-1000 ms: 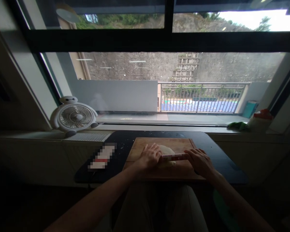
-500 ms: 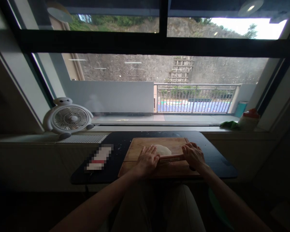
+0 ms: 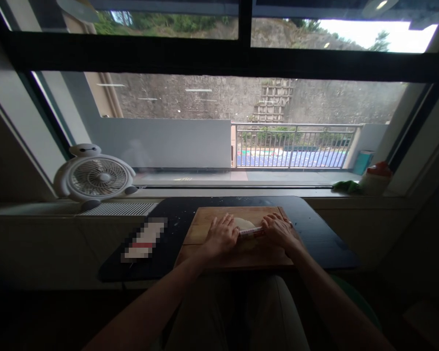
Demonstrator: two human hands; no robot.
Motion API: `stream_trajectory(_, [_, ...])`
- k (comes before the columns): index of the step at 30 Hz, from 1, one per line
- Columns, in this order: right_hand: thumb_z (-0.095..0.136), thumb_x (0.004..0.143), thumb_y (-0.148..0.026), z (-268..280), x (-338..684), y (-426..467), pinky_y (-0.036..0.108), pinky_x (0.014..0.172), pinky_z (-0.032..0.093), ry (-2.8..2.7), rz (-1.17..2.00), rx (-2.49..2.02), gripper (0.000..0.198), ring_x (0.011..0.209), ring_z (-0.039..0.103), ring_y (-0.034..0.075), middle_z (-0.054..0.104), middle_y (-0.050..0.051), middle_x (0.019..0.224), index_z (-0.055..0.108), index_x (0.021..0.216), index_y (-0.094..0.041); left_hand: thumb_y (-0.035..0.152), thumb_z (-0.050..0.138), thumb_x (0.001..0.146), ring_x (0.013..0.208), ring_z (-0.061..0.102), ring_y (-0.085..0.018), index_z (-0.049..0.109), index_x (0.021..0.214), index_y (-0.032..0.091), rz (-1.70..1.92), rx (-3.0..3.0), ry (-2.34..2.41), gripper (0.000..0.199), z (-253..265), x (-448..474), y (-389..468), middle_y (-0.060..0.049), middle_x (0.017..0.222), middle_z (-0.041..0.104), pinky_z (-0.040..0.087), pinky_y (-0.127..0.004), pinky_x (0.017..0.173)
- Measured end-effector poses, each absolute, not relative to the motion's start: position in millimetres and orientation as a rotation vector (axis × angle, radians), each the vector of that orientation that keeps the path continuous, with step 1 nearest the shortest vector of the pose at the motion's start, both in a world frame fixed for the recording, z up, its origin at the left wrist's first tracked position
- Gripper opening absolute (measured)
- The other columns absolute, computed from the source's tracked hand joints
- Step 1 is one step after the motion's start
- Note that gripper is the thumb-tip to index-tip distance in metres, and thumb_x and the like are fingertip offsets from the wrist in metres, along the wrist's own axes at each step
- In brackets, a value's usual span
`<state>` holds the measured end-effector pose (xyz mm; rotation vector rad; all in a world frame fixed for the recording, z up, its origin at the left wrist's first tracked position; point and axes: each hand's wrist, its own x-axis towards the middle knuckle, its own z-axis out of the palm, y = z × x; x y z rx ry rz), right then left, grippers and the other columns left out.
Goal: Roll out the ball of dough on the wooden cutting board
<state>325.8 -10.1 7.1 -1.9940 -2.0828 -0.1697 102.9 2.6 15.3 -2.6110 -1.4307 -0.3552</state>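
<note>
A flat piece of pale dough (image 3: 243, 223) lies on the wooden board (image 3: 193, 239), partly covered by my hands. Across its near side runs a wooden rolling pin (image 3: 251, 231), with printing on its visible middle. My left hand (image 3: 221, 235) rests over the pin's left end, fingers reaching forward past it beside the dough, thumb along the pin. Over the right end, my right hand (image 3: 280, 229) is closed, knuckles up. Both ends of the pin are hidden under the hands.
The board sits on a dark folding table (image 3: 314, 239) by a window. A blurred-out item (image 3: 145, 240) lies on the table's left side. A white fan (image 3: 102, 176) stands left on the ledge; a red-topped container (image 3: 376, 178) and green cloth (image 3: 346, 186) are at right.
The rolling pin has moved forward onto the dough's near part and tilts up more to the right. My right hand has shifted left and forward, closer to my left. The view has shifted slightly.
</note>
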Motion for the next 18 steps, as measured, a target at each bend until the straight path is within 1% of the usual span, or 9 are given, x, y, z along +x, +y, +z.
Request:
stream_trajectory(2, [0.021,0.095,-0.034,3.1,325.7,-29.0,0.036,0.099,0.023,-2.025,-0.231,-1.980,0.041,0.121,0.039,0.020,0.060,0.006,0.115,0.061,0.102,-0.022,0.036,0.024,0.094,0.133,0.031,-0.024,0.047,0.129,0.013,-0.433,-2.596,-1.353,0.048,14.7,103.7,-10.7,-0.010,0.139,0.044,0.018,-0.048,0.110])
stream_trajectory(5, [0.022,0.095,-0.036,-1.8,324.3,-54.7,0.037,0.103,0.019,-1.937,-0.319,-1.979,0.043,0.126,0.034,0.020,0.055,0.008,0.125,0.054,0.118,-0.020,0.036,0.027,0.094,0.130,0.036,-0.024,0.052,0.124,0.014,-0.538,-2.578,-1.253,0.045,14.3,103.2,-28.9,-0.010,0.131,0.053,0.019,-0.047,0.110])
stream_trajectory(7, [0.022,0.095,-0.038,-3.6,323.9,-67.2,0.038,0.105,0.017,-1.920,-0.329,-2.005,0.046,0.128,0.033,0.021,0.049,0.010,0.133,0.049,0.126,-0.017,0.035,0.028,0.094,0.129,0.037,-0.023,0.053,0.124,0.014,-0.593,-2.574,-1.210,0.044,12.4,101.4,-40.6,-0.009,0.129,0.055,0.020,-0.046,0.110])
stream_trajectory(9, [0.022,0.094,-0.041,-4.2,324.5,-74.6,0.038,0.105,0.017,-1.925,-0.305,-2.027,0.049,0.129,0.032,0.022,0.046,0.011,0.135,0.048,0.127,-0.015,0.033,0.027,0.095,0.129,0.038,-0.022,0.052,0.125,0.016,-0.620,-2.597,-1.172,0.043,8.9,98.7,-51.8,-0.008,0.130,0.054,0.021,-0.045,0.110])
stream_trajectory(12, [0.020,0.094,-0.043,-3.0,326.4,-73.0,0.038,0.105,0.017,-1.960,-0.255,-2.016,0.050,0.130,0.031,0.022,0.048,0.011,0.134,0.053,0.121,-0.017,0.032,0.026,0.095,0.130,0.035,-0.020,0.047,0.129,0.018,-0.623,-2.635,-1.116,0.043,4.4,95.4,-63.8,-0.006,0.134,0.050,0.021,-0.045,0.110])
stream_trajectory(15, [0.021,0.094,-0.040,0.6,327.1,-53.5,0.039,0.104,0.018,-1.957,-0.160,-2.023,0.046,0.129,0.031,0.022,0.049,0.008,0.132,0.057,0.114,-0.020,0.034,0.027,0.095,0.134,0.029,-0.022,0.045,0.132,0.017,-0.635,-2.578,-1.121,0.045,6.0,96.1,-60.7,-0.007,0.139,0.045,0.014,-0.047,0.112])
stream_trajectory(17, [0.023,0.094,-0.037,4.1,326.3,-33.4,0.039,0.103,0.020,-1.931,-0.092,-2.038,0.043,0.127,0.032,0.022,0.050,0.007,0.130,0.057,0.115,-0.022,0.037,0.027,0.094,0.135,0.026,-0.023,0.046,0.131,0.016,-0.625,-2.523,-1.165,0.046,9.7,98.6,-47.5,-0.008,0.141,0.042,0.011,-0.048,0.112])
stream_trajectory(18, [0.024,0.093,-0.037,6.1,325.6,-22.7,0.038,0.102,0.022,-1.921,-0.069,-2.041,0.042,0.126,0.034,0.022,0.052,0.007,0.128,0.056,0.116,-0.023,0.038,0.027,0.094,0.136,0.025,-0.023,0.046,0.131,0.015,-0.612,-2.501,-1.202,0.047,11.5,99.9,-38.3,-0.009,0.141,0.041,0.011,-0.049,0.112])
